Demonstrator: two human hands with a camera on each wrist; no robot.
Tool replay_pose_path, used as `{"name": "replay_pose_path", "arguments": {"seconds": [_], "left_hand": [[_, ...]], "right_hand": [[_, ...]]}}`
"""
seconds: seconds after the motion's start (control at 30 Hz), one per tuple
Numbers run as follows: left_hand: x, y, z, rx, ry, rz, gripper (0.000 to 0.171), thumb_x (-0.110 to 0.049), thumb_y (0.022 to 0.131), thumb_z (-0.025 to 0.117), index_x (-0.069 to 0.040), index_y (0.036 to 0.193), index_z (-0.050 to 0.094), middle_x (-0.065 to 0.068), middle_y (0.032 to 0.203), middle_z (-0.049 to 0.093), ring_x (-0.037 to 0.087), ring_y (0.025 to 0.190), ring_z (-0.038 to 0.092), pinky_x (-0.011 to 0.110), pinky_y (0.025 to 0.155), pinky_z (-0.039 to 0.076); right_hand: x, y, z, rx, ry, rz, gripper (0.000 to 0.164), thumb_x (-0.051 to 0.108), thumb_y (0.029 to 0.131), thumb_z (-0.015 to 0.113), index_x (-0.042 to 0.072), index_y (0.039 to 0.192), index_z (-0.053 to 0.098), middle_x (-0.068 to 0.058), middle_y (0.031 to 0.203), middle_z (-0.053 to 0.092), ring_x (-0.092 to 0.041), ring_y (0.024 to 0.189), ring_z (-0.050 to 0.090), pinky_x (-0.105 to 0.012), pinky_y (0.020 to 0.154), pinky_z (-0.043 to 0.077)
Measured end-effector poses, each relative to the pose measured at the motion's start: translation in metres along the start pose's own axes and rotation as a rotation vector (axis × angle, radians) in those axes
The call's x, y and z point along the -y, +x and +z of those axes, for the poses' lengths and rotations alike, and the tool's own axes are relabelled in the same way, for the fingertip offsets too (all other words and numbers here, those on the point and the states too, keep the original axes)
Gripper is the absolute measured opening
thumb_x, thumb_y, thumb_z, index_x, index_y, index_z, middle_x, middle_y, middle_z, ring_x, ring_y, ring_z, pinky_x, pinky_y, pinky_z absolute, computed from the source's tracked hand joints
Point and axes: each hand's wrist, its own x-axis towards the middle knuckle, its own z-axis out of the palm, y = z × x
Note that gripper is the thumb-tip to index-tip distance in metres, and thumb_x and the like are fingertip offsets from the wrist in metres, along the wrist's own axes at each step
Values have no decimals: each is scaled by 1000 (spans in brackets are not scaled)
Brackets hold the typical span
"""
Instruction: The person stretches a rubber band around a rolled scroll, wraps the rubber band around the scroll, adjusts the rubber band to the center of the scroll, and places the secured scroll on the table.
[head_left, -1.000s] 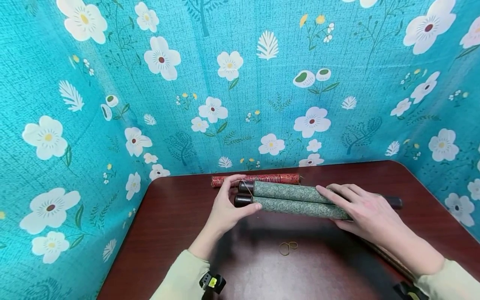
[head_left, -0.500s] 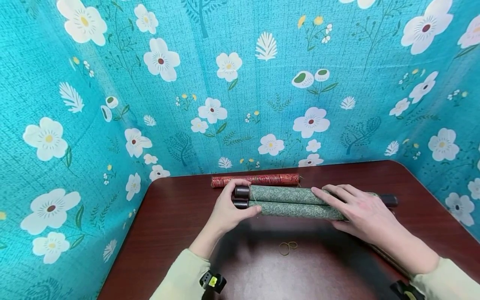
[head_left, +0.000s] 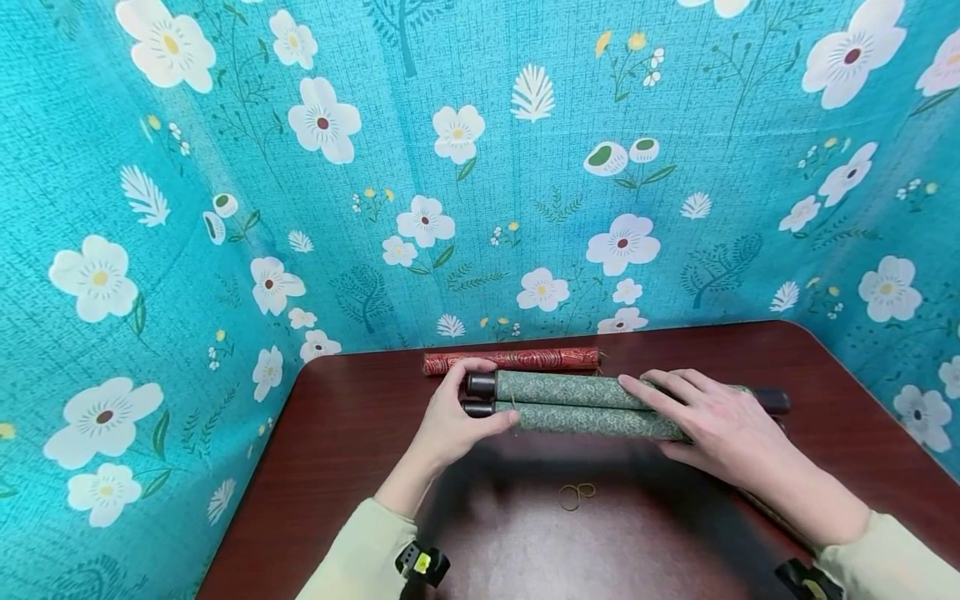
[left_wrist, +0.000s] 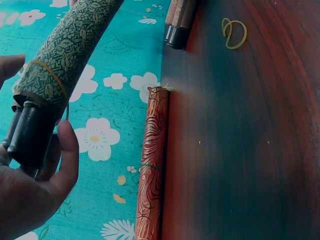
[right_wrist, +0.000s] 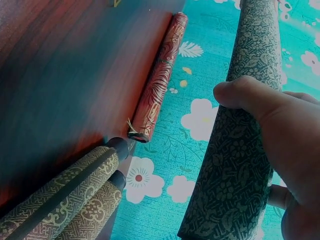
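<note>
Both hands hold a green patterned scroll (head_left: 570, 389) above the table, its two rolls side by side, with dark end knobs (left_wrist: 32, 132). A thin yellowish rubber band (left_wrist: 52, 75) goes round the cloth near the left end. My left hand (head_left: 446, 421) has its thumb and fingers on either side of that end; in the left wrist view a fingertip touches the band where it hangs off the roll. My right hand (head_left: 720, 421) grips the scroll toward its right end, thumb and fingers around it. The palm side is hidden in the head view.
A red patterned roll (head_left: 540, 359) lies along the table's back edge. Loose rubber bands (head_left: 577, 496) are on the tabletop (head_left: 360, 442) in front. Brown-gold scrolls (right_wrist: 75, 195) lie at the right, partly under my right forearm. Blue floral cloth (head_left: 405, 167) stands behind.
The rubber band has slid from the left knobs onto the green cloth, toward the right. The scroll and right hand have shifted slightly left; the left hand has barely moved.
</note>
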Motion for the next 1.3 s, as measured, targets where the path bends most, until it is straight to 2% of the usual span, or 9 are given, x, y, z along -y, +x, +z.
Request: {"name": "replay_pose_path", "arguments": {"seconds": [0.13, 0.27, 0.47, 0.5, 0.63, 0.7, 0.73, 0.93, 1.3], "left_hand": [[-3, -1, -2, -137, 163, 106, 67, -28, 80, 94, -19, 138, 61, 5, 129, 60, 17, 112, 59, 43, 92, 56], [-9, -2, -1, -287, 364, 297, 54, -33, 78, 93, -20, 123, 67, 6, 129, 56, 23, 122, 50, 52, 97, 50], [-20, -1, 8, -373, 664, 581, 27, -32, 83, 89, -15, 95, 72, 8, 120, 59, 30, 115, 52, 59, 100, 41], [-21, -1, 10, -382, 710, 598, 24, -31, 84, 88, -16, 92, 72, 7, 117, 59, 30, 114, 52, 59, 101, 41], [-25, 0, 19, -426, 816, 587, 19, -30, 87, 85, -17, 82, 73, 6, 112, 58, 30, 111, 52, 58, 101, 41], [-25, 0, 23, -440, 823, 560, 16, -27, 89, 84, -17, 80, 75, 6, 111, 58, 31, 112, 52, 59, 100, 41], [-26, 1, 24, -446, 818, 551, 14, -24, 89, 84, -17, 81, 76, 7, 112, 58, 31, 112, 52, 59, 99, 41], [-30, -1, 34, -430, 720, 544, 8, -15, 90, 80, -16, 83, 78, 6, 110, 60, 31, 110, 53, 57, 94, 40], [-31, -16, 57, -257, 452, 539, 8, -14, 92, 77, -17, 86, 73, 0, 104, 63, 19, 104, 57, 39, 91, 47]], "right_hand": [[-2, 2, 1, -6, 8, 9, 125, 32, 51, 108, 16, 160, 51, -14, 129, 70, -31, 110, 67, -40, 52, 59], [-5, 4, 1, -1, 2, 9, 126, 31, 50, 109, 16, 161, 50, -14, 130, 69, -31, 111, 67, -40, 53, 60], [-7, 6, 2, -11, -12, 15, 125, 31, 52, 108, 16, 162, 49, -15, 130, 68, -32, 111, 67, -40, 51, 58], [-7, 6, 2, -12, -7, 15, 118, 36, 60, 106, 17, 162, 48, -14, 130, 68, -32, 111, 66, -40, 51, 58], [-6, 10, 3, -36, 7, 15, 115, 37, 63, 104, 17, 162, 49, -14, 131, 68, -32, 111, 66, -41, 50, 57], [-5, 13, 3, -49, 8, 13, 115, 37, 62, 104, 17, 161, 50, -14, 131, 68, -32, 110, 66, -42, 49, 57], [-4, 14, 3, -55, 5, 13, 121, 33, 55, 106, 17, 161, 50, -14, 131, 68, -32, 109, 67, -43, 48, 56], [-3, 20, 5, -51, -5, 5, 122, 34, 54, 107, 19, 161, 50, -14, 132, 68, -33, 111, 67, -46, 52, 59], [-6, 23, 10, -55, 12, 38, 117, 31, 58, 106, 20, 160, 51, -16, 129, 68, -34, 108, 66, -47, 58, 62]]}}
